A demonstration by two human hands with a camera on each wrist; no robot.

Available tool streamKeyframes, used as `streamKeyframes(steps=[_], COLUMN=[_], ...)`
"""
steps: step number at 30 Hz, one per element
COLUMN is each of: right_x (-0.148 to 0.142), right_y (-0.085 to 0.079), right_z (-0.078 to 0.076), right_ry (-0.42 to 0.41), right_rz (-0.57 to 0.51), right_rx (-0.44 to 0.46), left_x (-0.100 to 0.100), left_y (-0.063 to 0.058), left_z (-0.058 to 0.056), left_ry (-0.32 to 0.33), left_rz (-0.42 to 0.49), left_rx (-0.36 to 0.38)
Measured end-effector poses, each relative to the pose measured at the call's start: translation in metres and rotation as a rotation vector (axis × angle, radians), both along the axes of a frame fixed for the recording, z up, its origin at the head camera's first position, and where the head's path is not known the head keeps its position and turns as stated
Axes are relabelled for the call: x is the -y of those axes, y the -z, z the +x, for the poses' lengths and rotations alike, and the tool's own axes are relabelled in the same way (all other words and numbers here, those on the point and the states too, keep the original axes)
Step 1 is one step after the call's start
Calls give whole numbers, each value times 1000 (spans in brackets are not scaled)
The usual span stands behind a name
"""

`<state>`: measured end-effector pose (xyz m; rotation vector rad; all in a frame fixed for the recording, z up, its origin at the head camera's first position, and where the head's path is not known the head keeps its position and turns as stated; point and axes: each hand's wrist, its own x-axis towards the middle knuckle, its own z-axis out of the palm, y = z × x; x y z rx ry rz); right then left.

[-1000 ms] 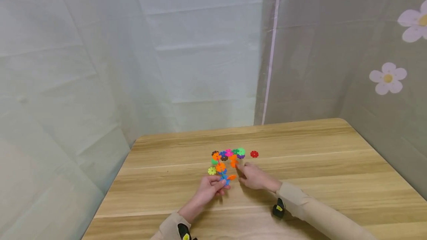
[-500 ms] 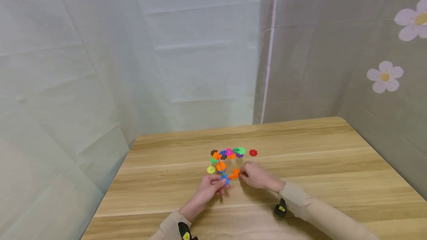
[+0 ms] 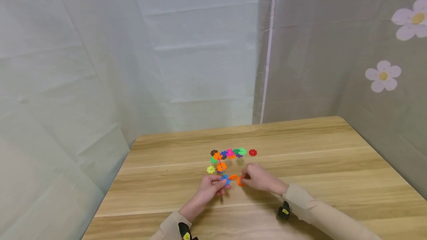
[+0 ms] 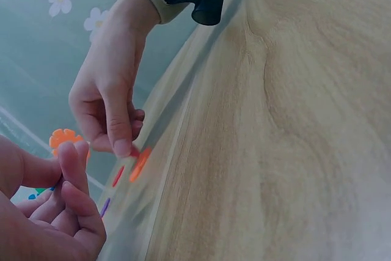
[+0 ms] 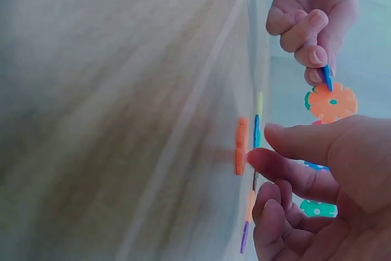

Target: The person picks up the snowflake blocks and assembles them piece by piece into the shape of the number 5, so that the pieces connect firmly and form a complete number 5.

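Observation:
My left hand (image 3: 210, 189) pinches a light blue notched flower disc (image 3: 226, 179) between thumb and fingers. Joined on beyond that disc is a chain of discs, with an upright orange flower disc (image 3: 221, 167) and another orange one (image 3: 217, 156) farther off. In the right wrist view the held blue disc (image 5: 328, 77) shows edge-on. My right hand (image 3: 258, 177) has its index fingertip at a loose orange disc (image 3: 240, 181) lying flat on the table, the thumb held apart from the index finger (image 5: 287, 169). A second orange disc (image 3: 232, 177) lies between the hands.
Behind the hands several discs lie in a loose row, among them a pink one (image 3: 229, 152), a light green one (image 3: 242, 151) and a brown one (image 3: 214, 153). A red disc (image 3: 252, 152) lies apart on the right, a yellow one (image 3: 211, 169) on the left. The wooden table (image 3: 317, 158) extends all round.
My right index finger has slid one orange disc from beside the back row toward me, to the right of the other orange disc. My left hand keeps its pinch and has barely moved.

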<state>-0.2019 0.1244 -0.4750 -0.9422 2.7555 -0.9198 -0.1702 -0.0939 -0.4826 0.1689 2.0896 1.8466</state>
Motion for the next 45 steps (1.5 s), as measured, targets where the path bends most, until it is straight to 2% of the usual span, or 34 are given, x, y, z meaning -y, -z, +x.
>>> streamKeyframes(steps=[10, 22, 27, 34, 45], right_x=[-1, 0, 1, -1, 1], right_y=[6, 2, 3, 7, 1], right_z=[1, 4, 3, 0, -2], right_ry=[30, 35, 30, 31, 92], right_rz=[49, 52, -11, -154, -329], right_rx=[30, 66, 113, 187, 255], left_x=[0, 2, 2, 3, 4], left_y=[3, 1, 3, 5, 5], left_z=[1, 1, 1, 0, -3], left_ry=[8, 9, 7, 10, 2], left_rz=[8, 6, 7, 4, 4], left_rx=[4, 10, 9, 1, -2])
